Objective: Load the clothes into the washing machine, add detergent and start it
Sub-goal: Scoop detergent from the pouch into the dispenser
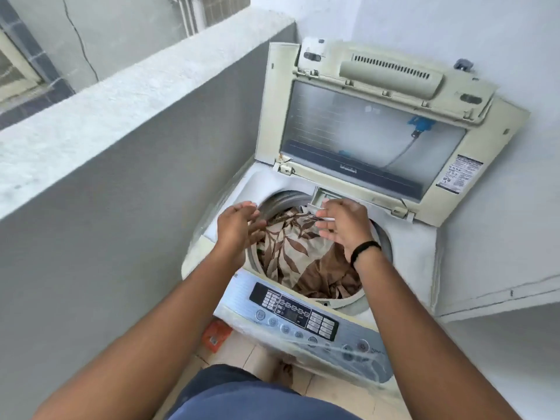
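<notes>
One washing machine (327,268), two hands, one orange packet (215,335).

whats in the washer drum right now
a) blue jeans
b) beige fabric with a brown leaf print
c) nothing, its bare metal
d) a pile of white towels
b: with the lid raised, the drum shows beige cloth with brown leaves bunched inside, and both the left hand and right hand are open above it.
</notes>
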`<action>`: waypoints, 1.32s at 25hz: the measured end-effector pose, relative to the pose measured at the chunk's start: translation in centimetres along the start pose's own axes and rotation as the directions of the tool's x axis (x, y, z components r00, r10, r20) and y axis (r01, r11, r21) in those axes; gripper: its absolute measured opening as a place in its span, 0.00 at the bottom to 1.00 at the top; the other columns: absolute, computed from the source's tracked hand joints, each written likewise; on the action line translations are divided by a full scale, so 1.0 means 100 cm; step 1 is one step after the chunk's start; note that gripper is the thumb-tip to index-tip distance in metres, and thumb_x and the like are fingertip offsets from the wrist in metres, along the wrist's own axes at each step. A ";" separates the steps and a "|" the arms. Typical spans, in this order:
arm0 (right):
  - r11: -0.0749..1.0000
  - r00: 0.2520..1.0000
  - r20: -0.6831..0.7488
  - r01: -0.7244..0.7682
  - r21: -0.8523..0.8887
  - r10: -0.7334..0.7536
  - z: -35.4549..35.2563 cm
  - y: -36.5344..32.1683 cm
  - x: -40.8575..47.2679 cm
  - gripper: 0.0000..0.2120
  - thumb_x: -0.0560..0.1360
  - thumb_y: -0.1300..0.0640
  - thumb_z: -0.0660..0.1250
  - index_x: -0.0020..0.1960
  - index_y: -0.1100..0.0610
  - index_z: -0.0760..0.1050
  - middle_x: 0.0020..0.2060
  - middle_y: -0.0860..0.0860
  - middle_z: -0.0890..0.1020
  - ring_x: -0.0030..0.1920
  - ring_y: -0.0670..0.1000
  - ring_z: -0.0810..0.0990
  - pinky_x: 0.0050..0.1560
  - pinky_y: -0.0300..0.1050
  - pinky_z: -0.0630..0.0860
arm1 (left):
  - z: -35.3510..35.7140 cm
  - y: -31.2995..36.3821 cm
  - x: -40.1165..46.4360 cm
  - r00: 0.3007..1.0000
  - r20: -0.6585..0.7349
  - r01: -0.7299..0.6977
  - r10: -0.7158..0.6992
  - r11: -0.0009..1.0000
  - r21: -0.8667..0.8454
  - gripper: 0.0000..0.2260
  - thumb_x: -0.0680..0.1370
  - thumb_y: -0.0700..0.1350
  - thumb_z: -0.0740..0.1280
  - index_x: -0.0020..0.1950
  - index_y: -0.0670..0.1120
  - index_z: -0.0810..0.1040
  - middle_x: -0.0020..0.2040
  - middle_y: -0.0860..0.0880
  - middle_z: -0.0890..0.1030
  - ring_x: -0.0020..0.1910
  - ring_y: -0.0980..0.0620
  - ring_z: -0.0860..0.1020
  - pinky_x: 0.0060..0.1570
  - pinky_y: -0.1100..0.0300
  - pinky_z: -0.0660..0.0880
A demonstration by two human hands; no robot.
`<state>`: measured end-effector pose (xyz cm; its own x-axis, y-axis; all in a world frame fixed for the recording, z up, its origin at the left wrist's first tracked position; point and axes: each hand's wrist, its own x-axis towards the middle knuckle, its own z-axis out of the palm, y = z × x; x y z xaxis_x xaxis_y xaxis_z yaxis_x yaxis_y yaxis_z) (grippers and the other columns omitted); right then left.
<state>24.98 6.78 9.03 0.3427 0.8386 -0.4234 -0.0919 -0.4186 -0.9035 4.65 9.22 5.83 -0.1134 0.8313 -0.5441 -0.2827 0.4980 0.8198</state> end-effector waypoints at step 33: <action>0.530 0.127 0.884 0.835 0.150 -0.450 0.452 -0.069 -0.388 0.06 0.69 0.45 0.69 0.44 0.45 0.79 0.39 0.53 0.83 0.38 0.54 0.83 0.43 0.57 0.83 | -0.457 0.138 -0.330 -0.085 -0.908 -0.705 0.410 0.619 0.346 0.02 0.78 0.46 0.71 0.45 0.51 0.81 0.40 0.55 0.82 0.40 0.57 0.78 0.45 0.61 0.72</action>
<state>-29.95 -7.13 28.71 -0.7412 0.6033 0.2945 0.0972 0.5305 -0.8421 -39.05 -22.64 27.00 -0.9712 -0.0906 0.2203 0.2342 -0.1930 0.9529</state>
